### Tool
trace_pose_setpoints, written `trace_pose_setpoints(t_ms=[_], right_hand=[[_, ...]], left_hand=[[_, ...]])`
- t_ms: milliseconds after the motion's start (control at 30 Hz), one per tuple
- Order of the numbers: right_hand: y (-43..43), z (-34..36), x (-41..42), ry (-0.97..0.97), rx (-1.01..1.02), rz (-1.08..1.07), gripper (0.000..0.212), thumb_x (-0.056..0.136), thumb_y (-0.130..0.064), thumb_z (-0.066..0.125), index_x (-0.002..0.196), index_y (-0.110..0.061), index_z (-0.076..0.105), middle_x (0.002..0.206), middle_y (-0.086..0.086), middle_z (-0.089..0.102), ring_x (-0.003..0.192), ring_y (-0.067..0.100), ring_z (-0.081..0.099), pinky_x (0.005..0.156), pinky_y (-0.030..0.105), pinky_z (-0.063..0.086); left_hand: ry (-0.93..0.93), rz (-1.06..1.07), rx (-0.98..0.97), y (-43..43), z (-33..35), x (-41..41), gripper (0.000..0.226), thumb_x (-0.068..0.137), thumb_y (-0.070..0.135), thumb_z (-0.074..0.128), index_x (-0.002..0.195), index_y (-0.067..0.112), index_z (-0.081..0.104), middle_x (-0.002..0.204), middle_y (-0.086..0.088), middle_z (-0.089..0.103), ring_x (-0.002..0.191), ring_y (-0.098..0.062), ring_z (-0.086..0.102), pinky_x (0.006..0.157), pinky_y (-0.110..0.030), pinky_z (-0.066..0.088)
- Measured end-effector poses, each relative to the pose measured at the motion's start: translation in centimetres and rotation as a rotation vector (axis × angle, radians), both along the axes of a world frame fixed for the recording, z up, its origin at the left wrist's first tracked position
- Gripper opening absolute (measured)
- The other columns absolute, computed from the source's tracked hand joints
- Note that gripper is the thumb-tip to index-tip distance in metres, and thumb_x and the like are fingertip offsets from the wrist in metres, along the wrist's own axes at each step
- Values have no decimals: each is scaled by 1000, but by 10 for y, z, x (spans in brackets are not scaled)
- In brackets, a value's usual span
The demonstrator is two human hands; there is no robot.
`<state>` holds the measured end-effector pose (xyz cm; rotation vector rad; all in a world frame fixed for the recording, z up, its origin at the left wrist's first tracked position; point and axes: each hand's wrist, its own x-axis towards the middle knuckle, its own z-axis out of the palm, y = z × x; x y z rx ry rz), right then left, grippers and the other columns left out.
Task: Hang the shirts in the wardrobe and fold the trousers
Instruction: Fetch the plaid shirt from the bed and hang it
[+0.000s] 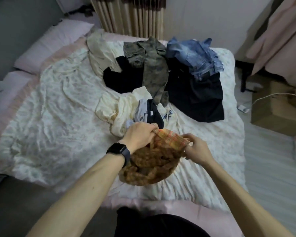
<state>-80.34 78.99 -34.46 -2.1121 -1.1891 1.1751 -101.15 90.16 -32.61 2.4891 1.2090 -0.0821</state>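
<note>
An orange plaid shirt [154,161] hangs bunched over the near part of the bed. My left hand [140,134], with a dark watch on the wrist, grips its upper edge on the left. My right hand [196,149] pinches the same edge on the right. Beyond it lies a heap of clothes: a cream garment [125,106], a camouflage shirt [150,65], a black garment [123,76], a blue denim piece [193,55] and a dark navy garment [200,96].
The bed [58,117] has a crumpled white floral cover, with pillows [55,41] at the far left. A cardboard box [277,106] and a white cable sit on the floor to the right. A pink curtain [284,36] hangs at upper right.
</note>
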Motion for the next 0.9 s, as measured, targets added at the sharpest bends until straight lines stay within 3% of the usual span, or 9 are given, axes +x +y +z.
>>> trace_pose_setpoints(t_ms=[67, 167, 267, 333, 533, 633, 800, 900], right_hand=[[36, 24, -12, 54, 149, -83, 22, 96, -23, 54, 111, -32, 67, 113, -9, 69, 70, 19, 74, 64, 38, 59], [87, 82, -36, 40, 454, -125, 28, 98, -43, 45, 112, -39, 69, 111, -15, 69, 93, 15, 71, 82, 41, 57], [123, 149, -64, -210, 653, 40, 46, 90, -74, 46, 118, -42, 65, 111, -18, 68, 101, 9, 66, 86, 40, 55], [140, 192, -85, -358, 721, 138, 55, 85, -81, 49, 120, -40, 62, 109, -16, 67, 101, 11, 65, 81, 39, 56], [182, 310, -140, -413, 998, 128, 57, 83, -82, 47, 105, -32, 60, 103, -11, 67, 97, 22, 67, 77, 40, 54], [191, 371, -165, -444, 1099, 160, 55, 85, -76, 47, 107, -27, 61, 103, -4, 70, 96, 30, 67, 74, 40, 52], [188, 447, -216, -414, 1203, 274, 61, 80, -80, 42, 92, -25, 64, 84, 1, 70, 82, 31, 66, 70, 40, 55], [180, 475, -247, -455, 1246, 396, 38, 85, -56, 52, 88, -21, 67, 81, 5, 66, 82, 36, 65, 64, 35, 45]], left_hand=[[-82, 112, 19, 28, 36, -1, 28, 97, 26, 50, 119, 33, 66, 109, -4, 70, 98, -31, 64, 77, -42, 53], [-140, 170, 109, 69, 106, -7, 28, 93, 28, 53, 114, 38, 69, 109, 1, 73, 102, -27, 65, 81, -43, 55], [-143, 190, 265, 103, 188, -20, 26, 91, 30, 55, 109, 37, 73, 103, 3, 75, 97, -24, 66, 78, -41, 56], [-186, 232, 366, 117, 244, -34, 27, 87, 31, 55, 104, 36, 75, 101, 3, 75, 96, -24, 66, 80, -42, 56], [-190, 297, 585, 120, 384, -77, 22, 89, 33, 56, 102, 39, 73, 98, 9, 75, 94, -19, 67, 81, -41, 57], [-180, 354, 694, 105, 445, -104, 21, 88, 33, 57, 100, 38, 74, 100, 9, 75, 98, -19, 67, 86, -41, 55], [-141, 517, 767, 72, 517, -155, 18, 85, 33, 59, 92, 39, 74, 92, 11, 73, 93, -17, 66, 84, -38, 56], [-147, 604, 749, 41, 536, -189, 11, 88, 27, 65, 87, 32, 75, 89, 13, 72, 94, -12, 65, 81, -27, 49]])
